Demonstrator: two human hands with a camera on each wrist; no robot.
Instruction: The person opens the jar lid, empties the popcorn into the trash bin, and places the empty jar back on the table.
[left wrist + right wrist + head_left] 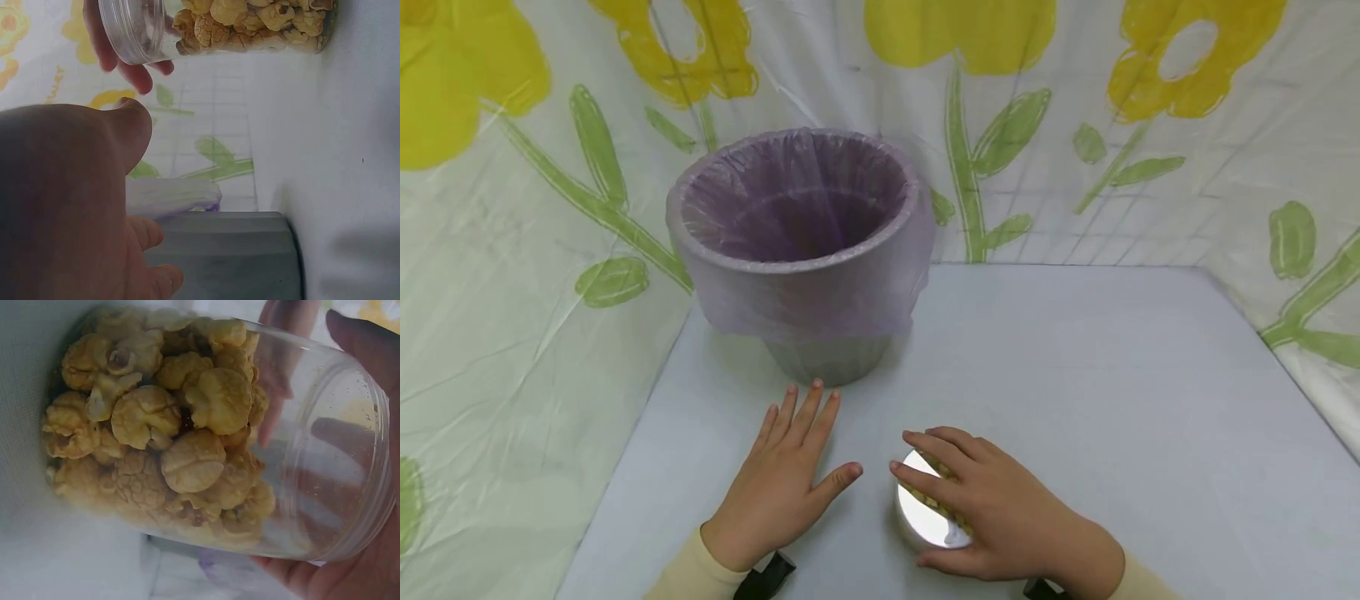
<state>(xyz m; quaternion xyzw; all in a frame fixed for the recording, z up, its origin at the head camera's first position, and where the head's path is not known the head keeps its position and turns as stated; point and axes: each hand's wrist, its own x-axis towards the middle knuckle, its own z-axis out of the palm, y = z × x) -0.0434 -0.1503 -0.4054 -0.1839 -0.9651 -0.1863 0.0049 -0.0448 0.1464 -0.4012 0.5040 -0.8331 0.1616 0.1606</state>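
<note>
A clear jar of popcorn (187, 444) stands upright on the table, its top shining silvery in the head view. My right hand (1007, 508) lies over that top and grips the jar about its upper rim, thumb on the near side and fingers on the far side. Popcorn fills the lower part of the jar (262, 25) in the left wrist view. To its left, my left hand (782, 483) is held with fingers straight and spread, palm down, apart from the jar and holding nothing. Its fingertips point at the foot of the bin.
A grey bin (827, 358) with a translucent purple liner (805, 300) stands at the back left of the white table (1112, 375). Flower-printed sheeting (1225, 192) hangs behind and at both sides.
</note>
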